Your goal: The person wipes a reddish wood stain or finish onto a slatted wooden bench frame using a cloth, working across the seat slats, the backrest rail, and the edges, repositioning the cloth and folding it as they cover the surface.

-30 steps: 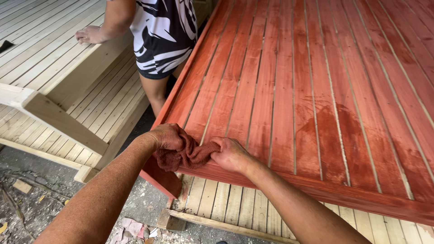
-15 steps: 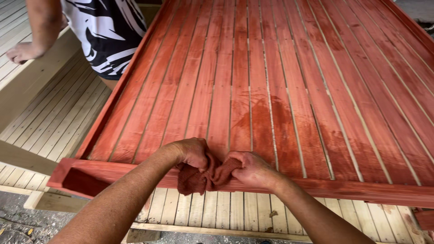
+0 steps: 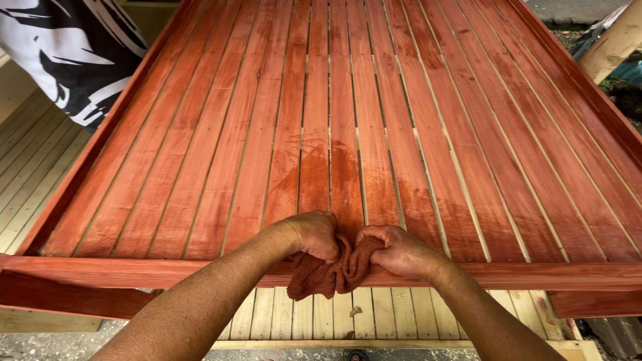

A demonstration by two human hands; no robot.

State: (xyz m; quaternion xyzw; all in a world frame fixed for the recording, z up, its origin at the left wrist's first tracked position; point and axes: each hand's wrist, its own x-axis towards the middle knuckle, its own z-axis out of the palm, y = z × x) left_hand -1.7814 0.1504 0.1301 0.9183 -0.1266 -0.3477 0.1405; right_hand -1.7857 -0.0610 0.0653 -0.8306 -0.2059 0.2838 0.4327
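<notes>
Left hand [image 3: 313, 234] and right hand [image 3: 394, 253] both closed on reddish cloth [image 3: 329, 273], bunched over near rail [image 3: 134, 271] of red-stained slatted frame [image 3: 428, 134]; slats open beyond; another person's patterned garment [image 3: 67, 53] at far-left edge

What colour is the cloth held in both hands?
The cloth is reddish-brown, close to the stained slats; the head view shows it.

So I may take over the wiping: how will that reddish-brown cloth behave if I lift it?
The reddish-brown cloth is probably floppy: it bunches in folds between the left hand and right hand, and its free end droops over the red-stained wooden frame rail. It likely feels damp and may stain fingers, since the slats ahead look wet.
</notes>
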